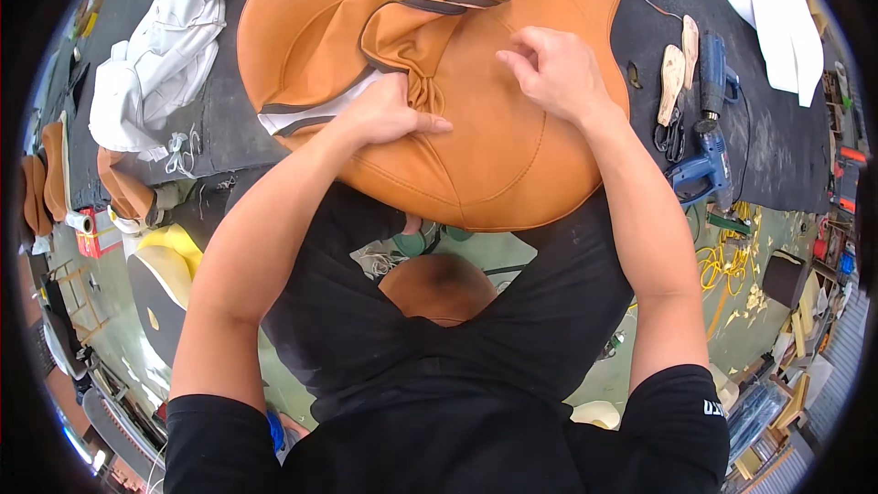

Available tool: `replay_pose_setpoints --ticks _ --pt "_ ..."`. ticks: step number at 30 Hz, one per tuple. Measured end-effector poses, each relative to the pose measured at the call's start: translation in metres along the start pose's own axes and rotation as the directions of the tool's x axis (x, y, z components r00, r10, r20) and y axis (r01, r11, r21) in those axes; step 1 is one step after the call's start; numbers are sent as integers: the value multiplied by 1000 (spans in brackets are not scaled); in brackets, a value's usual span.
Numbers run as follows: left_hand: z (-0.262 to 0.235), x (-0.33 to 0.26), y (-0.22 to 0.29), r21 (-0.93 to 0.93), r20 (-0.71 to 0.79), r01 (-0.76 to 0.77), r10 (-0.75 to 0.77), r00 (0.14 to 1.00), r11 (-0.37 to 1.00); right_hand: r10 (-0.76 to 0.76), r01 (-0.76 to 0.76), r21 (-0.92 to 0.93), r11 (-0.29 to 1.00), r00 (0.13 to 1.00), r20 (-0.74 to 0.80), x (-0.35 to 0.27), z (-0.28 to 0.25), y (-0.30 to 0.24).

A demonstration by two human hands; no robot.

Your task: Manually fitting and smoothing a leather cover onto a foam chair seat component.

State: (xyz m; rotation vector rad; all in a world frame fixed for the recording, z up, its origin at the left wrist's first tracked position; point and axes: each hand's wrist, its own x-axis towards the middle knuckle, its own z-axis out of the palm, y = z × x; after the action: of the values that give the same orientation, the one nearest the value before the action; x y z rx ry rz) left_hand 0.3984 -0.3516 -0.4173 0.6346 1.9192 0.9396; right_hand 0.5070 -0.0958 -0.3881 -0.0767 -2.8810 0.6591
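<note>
A tan leather cover (pixel 498 151) with dark piping lies over a rounded padded form at the table's near edge, above my knees. Its upper layer is folded back and bunched near the middle, showing white lining (pixel 302 116). My left hand (pixel 389 114) grips the gathered leather beside the fold, the fingers tucked out of sight and the thumb stretched over the smooth face. To the right, my right hand (pixel 558 73) hovers at the leather with loosely curled fingers. Its thumb and forefinger are a little apart, and nothing shows between them.
White fabric covers (pixel 169 55) lie at the left on the dark table (pixel 247 101). At the right are a blue heat gun (pixel 715 78), another blue power tool (pixel 702 165) and wooden-handled tools (pixel 670 73). A brown round stool seat (pixel 437 285) shows between my legs. Yellow cord (pixel 722 265) trails over the floor.
</note>
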Motion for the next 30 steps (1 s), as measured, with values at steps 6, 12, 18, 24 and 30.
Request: replay_pose_setpoints --ticks 6,12,18,24,30 --pt "4 7 5 156 3 63 -65 998 986 53 -63 -81 995 991 -125 -2 -2 6" --pt "7 15 -2 375 -53 158 -149 987 913 -5 -65 -290 955 972 -234 -2 0 10" --pt "6 9 9 521 -35 151 -155 987 840 -285 220 -448 866 955 -83 2 7 2" --pt "5 7 12 524 -25 143 -152 988 840 -570 588 -321 742 806 160 31 43 -14" --pt "-2 25 -12 404 172 -27 -46 984 915 -698 716 -260 648 695 175 71 57 -6"
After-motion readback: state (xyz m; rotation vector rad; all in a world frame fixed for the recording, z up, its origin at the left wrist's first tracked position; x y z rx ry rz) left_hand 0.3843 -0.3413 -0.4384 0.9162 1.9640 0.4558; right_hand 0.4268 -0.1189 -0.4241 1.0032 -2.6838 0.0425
